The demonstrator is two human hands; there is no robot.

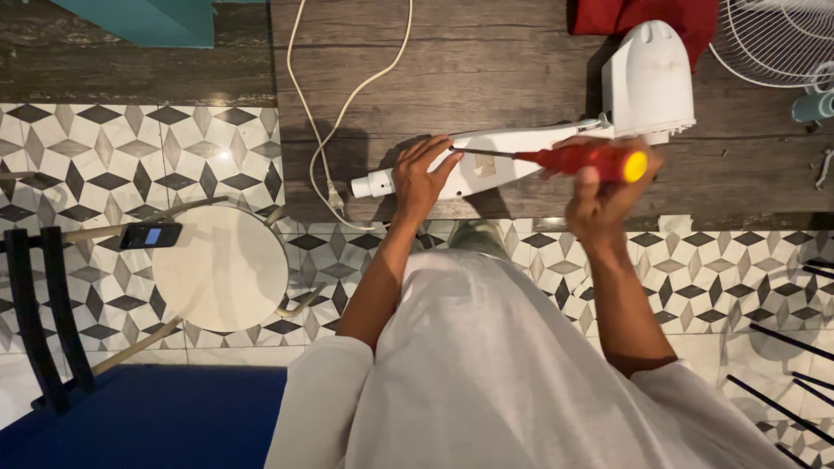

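the dark wooden bench point(486, 61) fills the top of the view from ten to three o'clock, with patterned floor tiles point(217, 148) below and left of it. on the bench, around one o'clock, lies a white fan body point(647, 82), its motor housing at the right and its long neck running left toward the centre. a round white stool point(221, 265) stands on the tiles at nine o'clock, with a dark phone point(150, 234) at its upper left edge. a white fan grille point(773, 39) sits at the two o'clock corner, beside a red cloth point(608, 13). a white cord point(334, 130) loops down the bench at eleven o'clock. the left hand point(421, 178) rests flat on the neck, fingers spread and holding nothing closed. the right hand point(608, 195) has its fingers wrapped around the handle of a red screwdriver point(578, 161), yellow-capped, whose tip points left to the neck just beside the left hand.
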